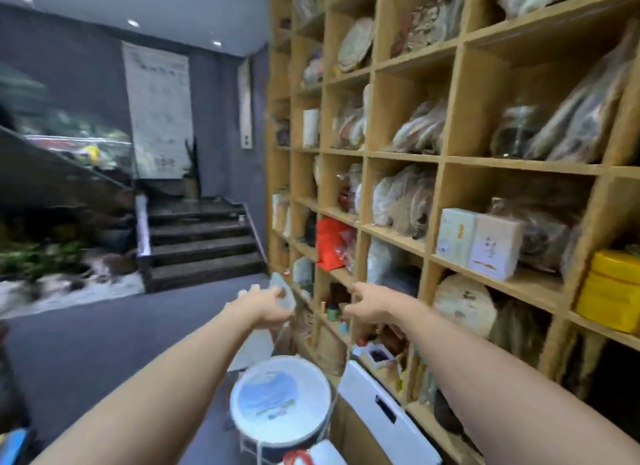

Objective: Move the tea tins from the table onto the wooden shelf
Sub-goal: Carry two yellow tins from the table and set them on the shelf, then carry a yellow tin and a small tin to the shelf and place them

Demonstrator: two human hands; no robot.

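My left hand (265, 307) is stretched forward and grips a pale grey-white tea tin (282, 293), held tilted in front of the lower left part of the wooden shelf (401, 158). Just to its right, my right hand (369, 305) reaches toward the same low compartments; its fingers are spread and nothing is in them. The picture is blurred, so the tin's details are unclear. A round white tin with a pale blue label (280, 400) stands below my arms in a wire holder.
The shelf fills the right side, its cubbies packed with wrapped tea cakes, white boxes (478, 244) and yellow boxes (611, 291). A white panel (384, 409) leans at the shelf's foot. Dark stairs (201, 243) and grey floor lie to the left.
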